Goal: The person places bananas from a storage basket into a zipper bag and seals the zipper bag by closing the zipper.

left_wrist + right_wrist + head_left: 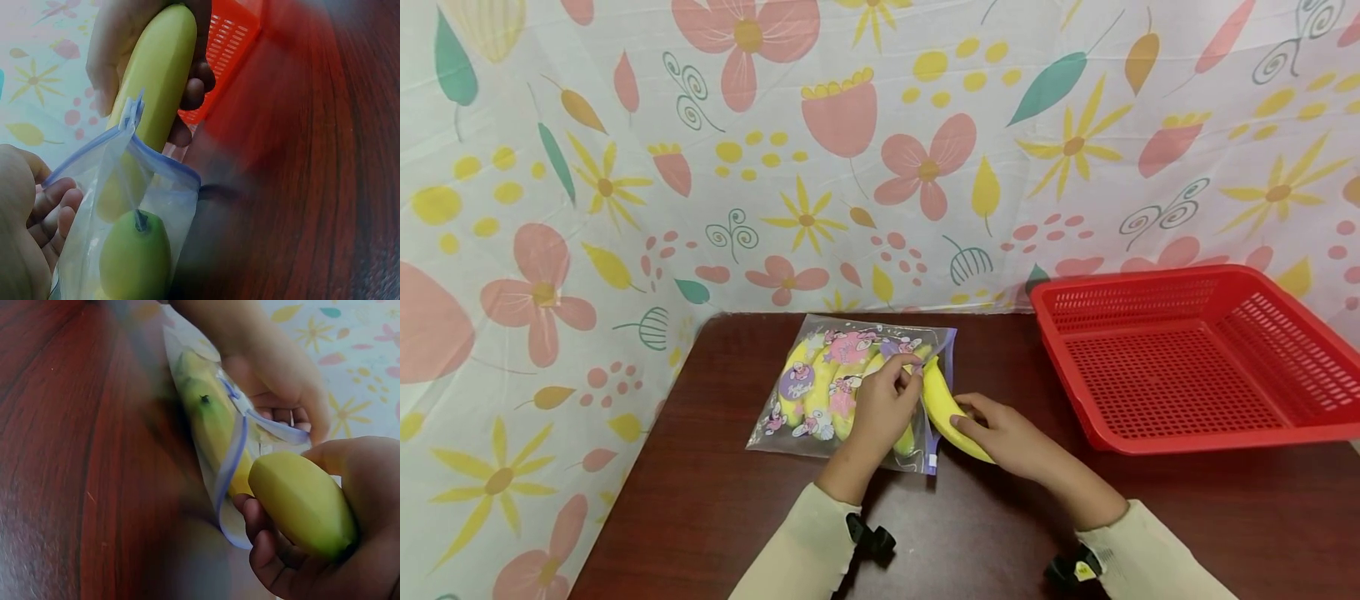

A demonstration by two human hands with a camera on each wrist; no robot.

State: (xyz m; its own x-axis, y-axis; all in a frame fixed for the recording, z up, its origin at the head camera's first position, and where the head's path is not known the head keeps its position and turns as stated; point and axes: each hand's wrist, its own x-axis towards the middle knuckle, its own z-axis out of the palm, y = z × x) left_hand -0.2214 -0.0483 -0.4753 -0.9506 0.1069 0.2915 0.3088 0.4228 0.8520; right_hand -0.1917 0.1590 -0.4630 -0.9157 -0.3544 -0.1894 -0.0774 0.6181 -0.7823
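Note:
A clear zip bag (842, 446) printed with pink and purple cartoon figures lies on the table with several bananas (820, 385) inside. My left hand (883, 404) pinches the bag's purple zip edge (81, 153) between thumb and fingers, and the mouth gapes there. My right hand (1011, 437) grips one yellow banana (951, 417) by its near part. That banana's far end is at the bag's mouth, and in the left wrist view it reaches past the purple edge, beside a banana with a greenish tip (134, 256) inside the bag.
A red plastic basket (1075, 400) with perforated walls stands at the right of the dark brown wooden table (700, 500). Behind and to the left hangs a white cloth (865, 225) with flower prints, meeting the table's back edge.

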